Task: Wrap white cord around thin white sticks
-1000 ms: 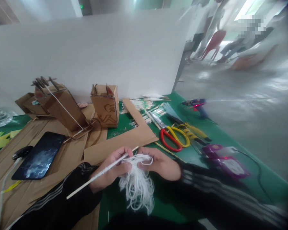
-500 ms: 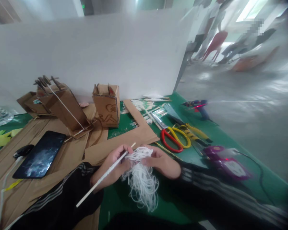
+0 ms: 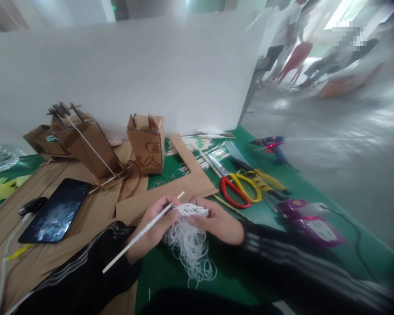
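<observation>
Brown marks on the front of the upright cardboard box include a heart-like outline and, below it, strokes resembling Chinese characters, too blurred to read with certainty.

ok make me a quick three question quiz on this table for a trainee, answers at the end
1. Fill in: the fingers of the right hand grip a bundle of white ____.
2. True or false: the thin stick is held in the left hand.
3. What colours are the handles of the scissors?

Key
1. string
2. True
3. One red, one yellow
</observation>
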The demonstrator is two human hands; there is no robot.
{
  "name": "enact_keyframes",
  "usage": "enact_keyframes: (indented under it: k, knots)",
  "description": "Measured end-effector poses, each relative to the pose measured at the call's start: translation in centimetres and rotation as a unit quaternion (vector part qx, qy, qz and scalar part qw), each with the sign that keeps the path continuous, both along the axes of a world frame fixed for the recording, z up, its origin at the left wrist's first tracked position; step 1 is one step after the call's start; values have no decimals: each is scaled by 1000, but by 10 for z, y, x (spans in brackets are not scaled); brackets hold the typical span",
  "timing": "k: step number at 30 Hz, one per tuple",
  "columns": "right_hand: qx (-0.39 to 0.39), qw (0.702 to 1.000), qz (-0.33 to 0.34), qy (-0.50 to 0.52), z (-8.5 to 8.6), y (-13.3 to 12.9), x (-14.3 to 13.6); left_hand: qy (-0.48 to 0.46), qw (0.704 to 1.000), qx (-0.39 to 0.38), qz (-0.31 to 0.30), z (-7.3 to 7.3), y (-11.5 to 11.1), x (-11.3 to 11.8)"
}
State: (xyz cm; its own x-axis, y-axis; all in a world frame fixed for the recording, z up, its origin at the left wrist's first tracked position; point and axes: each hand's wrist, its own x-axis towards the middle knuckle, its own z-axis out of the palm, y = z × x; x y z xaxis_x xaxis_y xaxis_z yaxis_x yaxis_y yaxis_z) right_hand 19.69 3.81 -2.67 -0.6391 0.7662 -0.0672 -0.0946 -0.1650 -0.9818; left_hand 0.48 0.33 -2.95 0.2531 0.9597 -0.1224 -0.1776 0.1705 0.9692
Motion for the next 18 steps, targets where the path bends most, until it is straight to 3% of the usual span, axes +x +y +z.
enact_keyframes:
  k: [9, 18]
  knots:
    - [18, 1000, 7, -22, -8, 1, 0, -26, 999, -38, 14, -3, 1, 2]
    - [-6, 999, -16, -31, -6, 4, 2, -21, 996, -85, 11, 5, 2, 1]
